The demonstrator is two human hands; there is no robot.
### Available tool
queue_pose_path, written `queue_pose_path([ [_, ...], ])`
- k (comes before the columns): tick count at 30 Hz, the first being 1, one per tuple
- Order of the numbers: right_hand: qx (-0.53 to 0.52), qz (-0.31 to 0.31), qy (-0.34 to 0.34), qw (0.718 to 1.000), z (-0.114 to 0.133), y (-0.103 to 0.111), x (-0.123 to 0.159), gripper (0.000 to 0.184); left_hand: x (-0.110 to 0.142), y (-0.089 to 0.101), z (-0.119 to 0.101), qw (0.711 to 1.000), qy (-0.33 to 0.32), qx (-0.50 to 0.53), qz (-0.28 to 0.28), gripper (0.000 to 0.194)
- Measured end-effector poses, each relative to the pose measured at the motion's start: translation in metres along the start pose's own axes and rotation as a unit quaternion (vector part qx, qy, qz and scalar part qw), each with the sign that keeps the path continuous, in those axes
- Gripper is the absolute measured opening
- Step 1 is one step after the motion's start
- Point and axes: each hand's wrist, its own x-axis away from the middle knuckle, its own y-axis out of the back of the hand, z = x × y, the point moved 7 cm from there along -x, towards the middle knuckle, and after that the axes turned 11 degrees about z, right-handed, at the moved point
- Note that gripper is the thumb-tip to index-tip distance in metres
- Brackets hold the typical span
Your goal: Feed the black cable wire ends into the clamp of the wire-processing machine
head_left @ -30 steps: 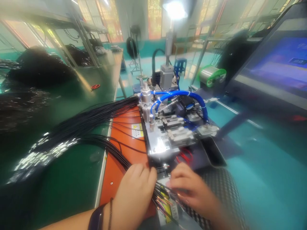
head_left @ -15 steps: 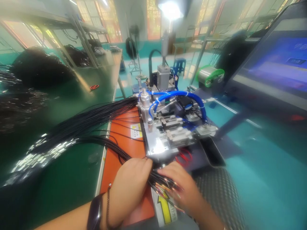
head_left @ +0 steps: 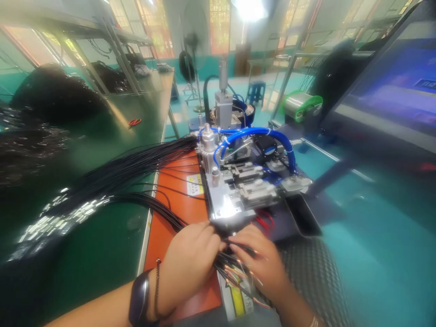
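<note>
Two hands grip a wire bundle (head_left: 146, 164) at the front edge of a machine (head_left: 245, 186): the left hand (head_left: 190, 263) curled shut around the black wires, the right hand (head_left: 260, 265) with its fingers closed over the part nearest the coloured ends (head_left: 238, 274). The bundle trails back across an orange mat (head_left: 177, 181) — and onto a green bench (head_left: 102, 240), with red scissors (head_left: 135, 122) well apart.

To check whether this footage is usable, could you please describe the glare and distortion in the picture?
In the head view, a white lamp blooms into glare, the silver metal machine plate shows a blown highlight, and the glossy green workbench carries smeared reflections; straight edges bend near the frame sides.
</note>
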Motion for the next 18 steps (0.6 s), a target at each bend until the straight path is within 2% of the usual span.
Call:
queue_pose_path([
  [2, 0.013, -0.009, -0.017, 1.0, -0.001, 0.001, -0.002, 0.011, 0.001, 0.002, -0.006, 1.0, -0.028, 0.007, -0.002, 0.018],
  [5, 0.058, 0.073, 0.0, 0.996, 0.006, -0.008, -0.009, 0.012, 0.006, 0.002, -0.014, 0.998, -0.053, 0.033, 0.003, 0.021],
  [7, 0.105, 0.122, 0.018, 0.987, 0.013, -0.014, -0.013, 0.016, 0.009, -0.004, -0.017, 0.997, -0.05, 0.047, 0.021, 0.036],
  [9, 0.149, 0.129, 0.026, 0.98, 0.018, -0.017, -0.016, 0.024, 0.01, -0.013, -0.016, 0.996, -0.03, 0.052, 0.06, 0.05],
  [12, 0.178, 0.083, -0.01, 0.981, 0.016, -0.014, -0.016, 0.024, 0.01, -0.021, -0.012, 0.995, 0.005, 0.03, 0.098, 0.047],
  [15, 0.151, 0.002, -0.066, 0.986, 0.008, -0.001, -0.009, 0.013, 0.008, -0.019, -0.009, 0.995, 0.012, 0.012, 0.094, 0.037],
  [18, 0.106, -0.052, -0.081, 0.99, 0.005, 0.012, 0.0, 0.007, 0.006, -0.017, -0.003, 0.995, 0.025, 0.039, 0.09, 0.03],
])
